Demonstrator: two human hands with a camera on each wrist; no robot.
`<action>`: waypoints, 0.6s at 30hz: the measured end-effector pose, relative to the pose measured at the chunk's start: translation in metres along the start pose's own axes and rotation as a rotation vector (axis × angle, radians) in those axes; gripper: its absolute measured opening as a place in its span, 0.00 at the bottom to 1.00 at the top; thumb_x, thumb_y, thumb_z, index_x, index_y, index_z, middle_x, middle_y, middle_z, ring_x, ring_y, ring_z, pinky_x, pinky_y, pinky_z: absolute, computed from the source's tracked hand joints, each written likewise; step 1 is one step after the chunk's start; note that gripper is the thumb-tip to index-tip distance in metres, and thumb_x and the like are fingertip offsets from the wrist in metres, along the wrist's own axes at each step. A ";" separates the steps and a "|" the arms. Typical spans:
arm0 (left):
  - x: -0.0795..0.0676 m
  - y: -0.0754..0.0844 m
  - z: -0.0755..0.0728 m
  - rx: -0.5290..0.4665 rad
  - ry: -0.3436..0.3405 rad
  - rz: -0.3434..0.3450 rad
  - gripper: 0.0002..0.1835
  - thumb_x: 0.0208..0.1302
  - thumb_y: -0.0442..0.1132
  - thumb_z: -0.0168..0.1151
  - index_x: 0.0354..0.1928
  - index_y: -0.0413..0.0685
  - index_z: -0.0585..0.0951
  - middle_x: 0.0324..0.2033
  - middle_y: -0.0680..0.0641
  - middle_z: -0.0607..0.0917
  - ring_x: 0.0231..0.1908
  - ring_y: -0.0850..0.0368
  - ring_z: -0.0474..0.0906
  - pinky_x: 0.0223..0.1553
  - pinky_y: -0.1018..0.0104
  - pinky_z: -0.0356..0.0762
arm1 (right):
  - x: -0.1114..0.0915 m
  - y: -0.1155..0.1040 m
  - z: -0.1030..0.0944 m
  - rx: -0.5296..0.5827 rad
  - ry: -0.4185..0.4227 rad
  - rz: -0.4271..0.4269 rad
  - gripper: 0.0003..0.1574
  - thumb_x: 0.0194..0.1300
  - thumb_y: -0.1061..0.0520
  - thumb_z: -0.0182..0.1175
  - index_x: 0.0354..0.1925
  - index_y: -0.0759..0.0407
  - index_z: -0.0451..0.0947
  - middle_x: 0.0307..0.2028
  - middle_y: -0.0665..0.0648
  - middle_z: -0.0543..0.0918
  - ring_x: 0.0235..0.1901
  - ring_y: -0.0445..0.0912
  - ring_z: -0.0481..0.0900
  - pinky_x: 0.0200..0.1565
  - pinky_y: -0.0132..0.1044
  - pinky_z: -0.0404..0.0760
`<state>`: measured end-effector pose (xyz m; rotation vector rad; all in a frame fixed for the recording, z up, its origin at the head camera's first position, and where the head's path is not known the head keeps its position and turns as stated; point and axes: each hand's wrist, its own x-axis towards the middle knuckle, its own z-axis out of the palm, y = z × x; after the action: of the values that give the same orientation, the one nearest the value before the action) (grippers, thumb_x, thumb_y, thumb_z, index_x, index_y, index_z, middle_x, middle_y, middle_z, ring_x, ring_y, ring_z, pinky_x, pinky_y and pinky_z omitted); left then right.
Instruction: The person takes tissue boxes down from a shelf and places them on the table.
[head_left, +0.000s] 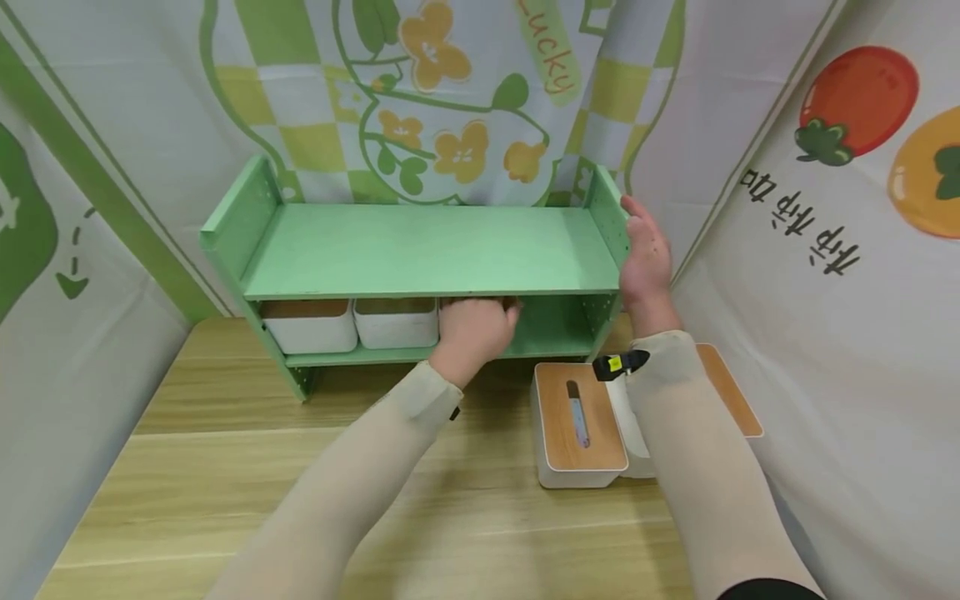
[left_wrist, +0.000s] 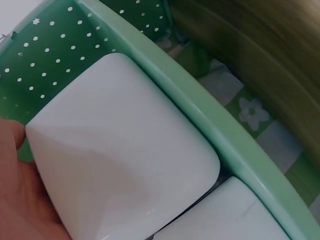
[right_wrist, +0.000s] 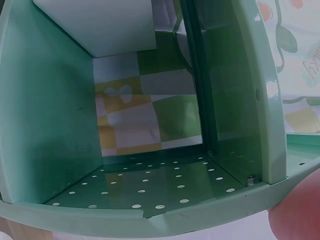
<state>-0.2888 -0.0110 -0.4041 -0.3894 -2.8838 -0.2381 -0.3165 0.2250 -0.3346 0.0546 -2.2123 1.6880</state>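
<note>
A green two-tier shelf (head_left: 435, 250) stands against the back cloth. My left hand (head_left: 476, 329) reaches into its lower tier. In the left wrist view, part of the left hand (left_wrist: 30, 205) lies along the side of a white box (left_wrist: 125, 150) and grips it; its fingertips are hidden. Two more white boxes with wood-coloured tops, the left one (head_left: 311, 329) and the middle one (head_left: 396, 325), sit to the left in the same tier. My right hand (head_left: 647, 262), fingers extended, rests against the outside of the shelf's right side panel (head_left: 607, 217).
A white box with a wooden lid and a narrow slot (head_left: 577, 425) stands on the wooden table (head_left: 247, 483), right of the shelf's front. Another wood-topped box (head_left: 727, 392) is partly behind my right forearm. Printed cloth walls (head_left: 825, 317) enclose the table.
</note>
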 end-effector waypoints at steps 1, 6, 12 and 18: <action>0.002 0.000 0.000 -0.009 -0.019 -0.008 0.30 0.76 0.62 0.35 0.29 0.55 0.80 0.15 0.49 0.70 0.13 0.55 0.63 0.13 0.56 0.64 | 0.000 0.000 0.000 -0.004 0.001 -0.001 0.29 0.80 0.39 0.35 0.73 0.36 0.64 0.71 0.37 0.60 0.70 0.37 0.52 0.70 0.42 0.50; 0.004 0.000 0.001 -0.024 -0.115 -0.013 0.34 0.78 0.61 0.30 0.26 0.55 0.81 0.11 0.51 0.68 0.11 0.56 0.59 0.11 0.57 0.64 | -0.001 0.000 0.001 -0.016 0.011 -0.002 0.30 0.79 0.38 0.36 0.73 0.35 0.65 0.72 0.38 0.61 0.69 0.39 0.55 0.69 0.44 0.53; -0.002 0.002 0.000 0.031 -0.172 0.035 0.28 0.80 0.56 0.32 0.53 0.60 0.85 0.09 0.52 0.67 0.11 0.58 0.58 0.12 0.61 0.59 | -0.002 -0.001 0.002 -0.031 0.004 -0.013 0.30 0.79 0.38 0.34 0.73 0.35 0.64 0.72 0.37 0.60 0.70 0.38 0.52 0.70 0.44 0.50; -0.016 0.010 -0.004 0.035 -0.102 0.010 0.32 0.79 0.58 0.32 0.36 0.50 0.85 0.19 0.46 0.78 0.20 0.48 0.74 0.20 0.56 0.71 | -0.001 -0.002 0.003 -0.031 0.009 -0.026 0.30 0.80 0.39 0.34 0.73 0.38 0.64 0.72 0.38 0.60 0.70 0.37 0.52 0.70 0.42 0.50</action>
<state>-0.2698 -0.0065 -0.4026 -0.4216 -2.9805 -0.1706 -0.3154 0.2216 -0.3338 0.0675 -2.2211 1.6360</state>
